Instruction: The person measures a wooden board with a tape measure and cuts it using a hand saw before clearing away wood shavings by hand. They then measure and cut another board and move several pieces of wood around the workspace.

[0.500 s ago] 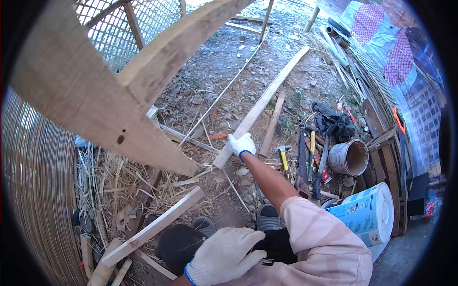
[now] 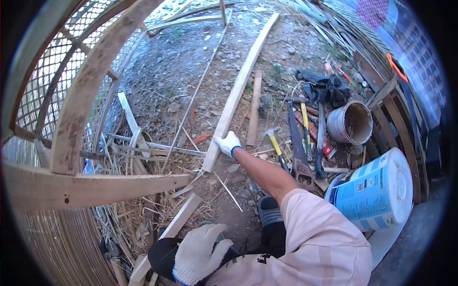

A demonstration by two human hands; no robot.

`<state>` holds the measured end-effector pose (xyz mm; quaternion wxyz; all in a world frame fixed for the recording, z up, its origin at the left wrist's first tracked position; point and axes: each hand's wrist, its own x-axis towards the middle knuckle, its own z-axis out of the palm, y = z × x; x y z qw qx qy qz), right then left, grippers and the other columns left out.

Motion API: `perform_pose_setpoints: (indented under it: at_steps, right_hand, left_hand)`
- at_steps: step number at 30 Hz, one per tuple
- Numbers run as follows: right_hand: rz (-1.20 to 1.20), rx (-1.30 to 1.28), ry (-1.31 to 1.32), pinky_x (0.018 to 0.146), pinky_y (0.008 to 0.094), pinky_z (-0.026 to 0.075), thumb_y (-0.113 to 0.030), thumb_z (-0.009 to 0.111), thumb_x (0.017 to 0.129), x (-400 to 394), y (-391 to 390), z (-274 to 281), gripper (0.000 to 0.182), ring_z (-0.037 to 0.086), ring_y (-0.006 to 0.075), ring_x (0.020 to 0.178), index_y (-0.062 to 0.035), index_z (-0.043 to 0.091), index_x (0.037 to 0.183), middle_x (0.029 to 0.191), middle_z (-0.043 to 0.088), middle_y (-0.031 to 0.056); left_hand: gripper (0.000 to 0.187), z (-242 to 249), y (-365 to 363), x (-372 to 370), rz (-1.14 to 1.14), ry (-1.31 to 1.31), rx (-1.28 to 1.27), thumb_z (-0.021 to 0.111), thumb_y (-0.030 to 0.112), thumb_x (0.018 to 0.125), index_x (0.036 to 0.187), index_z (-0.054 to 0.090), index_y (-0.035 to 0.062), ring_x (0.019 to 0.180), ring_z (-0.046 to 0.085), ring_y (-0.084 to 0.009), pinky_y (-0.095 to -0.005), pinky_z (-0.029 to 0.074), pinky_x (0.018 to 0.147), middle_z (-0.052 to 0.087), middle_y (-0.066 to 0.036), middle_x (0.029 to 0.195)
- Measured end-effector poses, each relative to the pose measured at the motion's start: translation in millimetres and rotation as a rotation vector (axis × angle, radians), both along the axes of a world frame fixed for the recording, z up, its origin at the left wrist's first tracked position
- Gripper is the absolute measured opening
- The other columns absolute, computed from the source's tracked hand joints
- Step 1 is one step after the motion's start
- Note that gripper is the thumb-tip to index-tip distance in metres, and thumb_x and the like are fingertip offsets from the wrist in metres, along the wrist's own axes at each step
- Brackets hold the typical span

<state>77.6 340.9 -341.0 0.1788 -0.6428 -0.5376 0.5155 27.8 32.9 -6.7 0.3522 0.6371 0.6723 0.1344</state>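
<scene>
My right hand (image 2: pixel 228 144), in a white glove with a blue cuff, grips the edge of a long wooden plank (image 2: pixel 243 78) near its closer end. The plank reaches away over the ground. My left hand (image 2: pixel 202 252), also gloved, rests by my dark-clad knee, its thumb apart from the fingers and nothing visible in it. Close to that hand lies a shorter piece of wood (image 2: pixel 180 217), partly hidden by my knee. A wooden frame with a broad beam (image 2: pixel 119 188) fills the left side.
Right of my arm lie a hammer (image 2: pixel 275 145), a handsaw (image 2: pixel 300 164) and other tools. Behind them are an open bucket (image 2: pixel 352 123) and a black bag (image 2: pixel 327 88). A blue and white pail (image 2: pixel 372 188) stands nearby. Straw (image 2: pixel 126 224) covers the ground at left.
The view has shifted, and the wooden frame now sits lower and further left. My right hand stays on the plank; my left hand stays near my knee.
</scene>
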Motion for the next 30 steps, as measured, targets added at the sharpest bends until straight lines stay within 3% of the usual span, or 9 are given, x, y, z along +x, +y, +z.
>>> perform_pose_setpoints:
  at_steps: [5,8,9,10,14,19,20,25,30]
  right_hand:
    - [0.085,-0.093,0.239,0.097,0.0414,0.059,-0.039,0.080,0.087,35,-5,12,0.067,0.073,0.0343,0.117,0.0095,0.062,0.129,0.127,0.073,0.0262]
    - [0.131,-0.120,0.316,0.095,0.0417,0.059,-0.037,0.081,0.087,43,-13,-21,0.065,0.074,0.0326,0.111,0.0091,0.062,0.129,0.123,0.074,0.0244]
    - [0.148,-0.167,0.294,0.093,0.0423,0.060,-0.037,0.081,0.087,52,-26,24,0.062,0.074,0.0308,0.108,0.0064,0.063,0.129,0.121,0.074,0.0222]
    - [0.102,-0.328,0.338,0.083,0.0393,0.061,-0.035,0.080,0.090,53,-34,36,0.055,0.074,0.0263,0.103,0.0033,0.065,0.127,0.118,0.074,0.0185]
    - [0.288,-0.328,0.521,0.064,0.0323,0.055,-0.030,0.078,0.095,36,-72,52,0.043,0.068,0.0170,0.084,0.0011,0.067,0.123,0.110,0.074,0.0109]
    - [0.416,-0.584,0.550,0.069,0.0277,0.054,-0.031,0.081,0.095,6,-135,63,0.055,0.068,0.0147,0.099,-0.0063,0.059,0.139,0.120,0.071,0.0054]
    - [0.424,-0.643,0.585,0.073,0.0338,0.055,-0.031,0.079,0.096,-1,-151,58,0.061,0.067,0.0170,0.095,-0.0066,0.051,0.144,0.123,0.068,0.0067]
    - [0.489,-0.837,0.606,0.078,0.0348,0.055,-0.031,0.079,0.097,-47,-229,50,0.057,0.067,0.0170,0.103,-0.0102,0.052,0.142,0.131,0.067,0.0074]
    - [0.612,-0.943,0.534,0.078,0.0329,0.057,-0.036,0.071,0.103,-87,-288,54,0.052,0.071,0.0193,0.104,-0.0041,0.054,0.140,0.129,0.069,0.0101]
  left_hand:
    - [0.039,-2,6,2,-0.004,0.021,0.018,0.073,0.023,0.093,0.127,0.069,0.0053,0.112,0.070,-0.0389,-0.0456,0.055,0.097,0.073,-0.018,0.119]
    - [0.039,-9,10,0,0.008,0.031,0.015,0.073,0.022,0.093,0.128,0.069,0.0056,0.113,0.070,-0.0388,-0.0456,0.055,0.098,0.073,-0.018,0.120]
    - [0.039,-12,11,-1,0.012,0.029,-0.003,0.073,0.023,0.092,0.127,0.069,0.0059,0.113,0.070,-0.0387,-0.0455,0.055,0.098,0.073,-0.018,0.121]
    - [0.039,-13,13,0,0.006,0.042,0.016,0.073,0.023,0.092,0.128,0.069,0.0062,0.113,0.070,-0.0386,-0.0454,0.055,0.098,0.074,-0.018,0.121]
    - [0.042,-6,16,-3,0.025,-0.010,0.007,0.074,0.022,0.090,0.129,0.069,0.0060,0.114,0.069,-0.0396,-0.0466,0.054,0.099,0.073,-0.018,0.121]
    - [0.046,10,5,-6,0.074,-0.092,0.038,0.071,0.027,0.091,0.130,0.067,0.0050,0.115,0.066,-0.0401,-0.0484,0.052,0.100,0.071,-0.018,0.122]
    - [0.045,10,2,-4,0.061,-0.104,0.008,0.072,0.029,0.092,0.131,0.066,0.0051,0.115,0.067,-0.0397,-0.0482,0.052,0.100,0.071,-0.018,0.122]
    - [0.043,7,-19,6,0.089,-0.112,0.095,0.070,0.032,0.098,0.130,0.064,0.0051,0.111,0.068,-0.0387,-0.0477,0.053,0.098,0.070,-0.019,0.122]
    - [0.046,13,-38,16,0.217,-0.082,0.132,0.069,0.033,0.099,0.136,0.063,0.0054,0.113,0.068,-0.0379,-0.0464,0.053,0.101,0.070,-0.019,0.123]
